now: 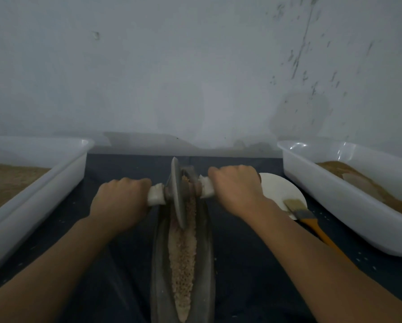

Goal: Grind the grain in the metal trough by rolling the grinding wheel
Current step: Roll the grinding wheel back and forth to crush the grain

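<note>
Left grip: the left hand (118, 201) is curled tight round the white-wrapped axle handle (157, 194) at the 9 o'clock side of the wheel
Right grip: the right hand (236, 188) is clamped the same way on the handle stub at 3 o'clock
Wheel: the grinding wheel (178, 194) stands on edge in the far, 12 o'clock end of the metal trough (207, 252), leaning slightly left
Grain: the grain (182, 259) lies as a coarse pale strip along the groove, running from the wheel back toward 6 o'clock
Progress: much of it looks only cracked, though the dim, soft view makes fineness hard to judge
Doing it well: press evenly through both handles, keep the disc upright and centred in the groove, and roll the full length toward 6 o'clock so the near grain gets crushed too
Nearby: a brush (311, 220) rests on a white plate (279, 190) at 3 o'clock; white tubs (335, 183) flank the dark desk (253, 264)
</note>
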Demonstrator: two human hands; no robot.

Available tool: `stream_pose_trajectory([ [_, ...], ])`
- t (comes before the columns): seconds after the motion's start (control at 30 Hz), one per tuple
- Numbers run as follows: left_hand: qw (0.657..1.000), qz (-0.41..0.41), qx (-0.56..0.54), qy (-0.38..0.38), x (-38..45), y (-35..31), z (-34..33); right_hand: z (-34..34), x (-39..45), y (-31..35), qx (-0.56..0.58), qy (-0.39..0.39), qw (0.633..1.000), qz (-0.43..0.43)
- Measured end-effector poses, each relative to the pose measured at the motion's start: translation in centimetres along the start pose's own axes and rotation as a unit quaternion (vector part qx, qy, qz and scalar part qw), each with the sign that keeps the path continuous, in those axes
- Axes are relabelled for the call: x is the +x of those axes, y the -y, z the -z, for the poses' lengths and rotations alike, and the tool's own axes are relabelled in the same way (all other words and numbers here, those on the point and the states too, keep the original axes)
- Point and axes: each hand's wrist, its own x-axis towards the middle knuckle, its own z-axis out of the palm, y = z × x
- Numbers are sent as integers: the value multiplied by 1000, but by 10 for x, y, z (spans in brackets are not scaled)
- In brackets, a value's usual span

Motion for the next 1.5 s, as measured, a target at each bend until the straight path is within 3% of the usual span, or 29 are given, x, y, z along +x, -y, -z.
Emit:
stream_pose_trajectory([
  [0.2, 997, -27, -3, 74, -27, -2, 25, 16, -38, 2, 57, 15, 998, 35],
  [0.4, 988, -47, 21, 148, -71, -6, 63, 44, -99, 7, 109, -51, 991, 58],
  [0.53, 997, -29, 19, 76, -61, -11, 54, 34, -83, 6, 70, -38, 996, 32],
  [0.67, 997, -76, 19, 6, -27, -7, 27, 1, -39, 5, 35, -27, 999, 4],
  [0.77, 998, -56, 32, -16, -3, -8, 18, -12, -15, 4, 37, -16, 999, -31],
  [0.87, 998, -37, 40, -11, 0, -9, 17, -6, -18, 3, 61, 5, 998, -28],
  [0.97, 997, -35, 26, 57, -23, -8, 32, 14, -44, 5, 83, 30, 996, 10],
  [1.07, 992, -46, -8, 114, -51, -6, 51, 36, -79, 12, 81, -15, 996, 26],
  [1.27, 994, -105, 11, 9, -58, -9, 52, 25, -90, 11, 99, -45, 994, 4],
  [1.5, 996, -62, 41, -49, -6, -17, 20, -18, -21, 2, 83, 18, 995, -47],
])
